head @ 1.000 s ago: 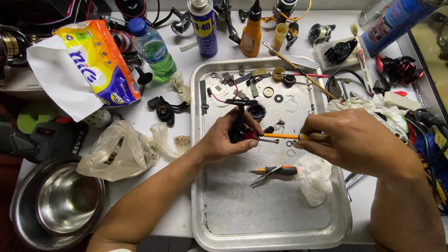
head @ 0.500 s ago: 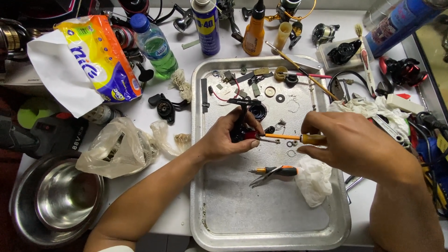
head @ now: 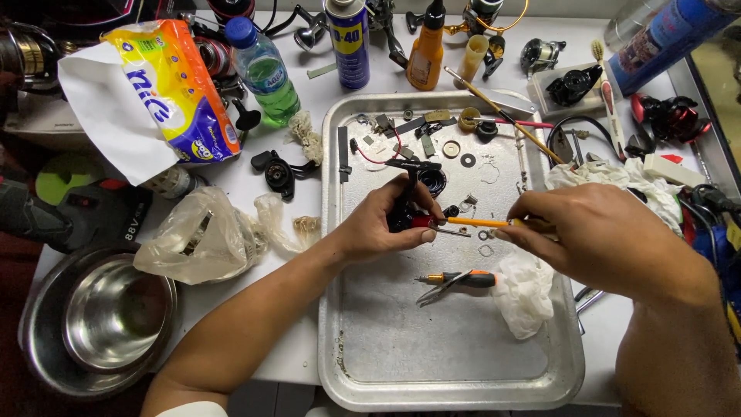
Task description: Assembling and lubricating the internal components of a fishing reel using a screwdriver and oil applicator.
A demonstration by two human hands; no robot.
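Note:
My left hand (head: 382,224) grips a small black and red reel part (head: 407,218) over the metal tray (head: 463,371). In my right hand (head: 598,232) is a thin yellow-shafted tool (head: 472,222), held level with its tip at that part. Just below them on the tray lie orange-handled pliers (head: 455,282) and a crumpled white tissue (head: 525,293). Small washers, rings and black parts are scattered over the tray's far half.
Left of the tray are a clear plastic bag (head: 204,239), a steel bowl (head: 112,320), a yellow tissue pack (head: 166,85) and a green bottle (head: 266,73). Spray can (head: 349,42), orange bottle (head: 426,50) and fishing reels crowd the back. White rags (head: 617,177) lie at right.
Both hands stay at the same spot over the tray. The yellow tool's tip has shifted slightly against the part; nothing else has moved.

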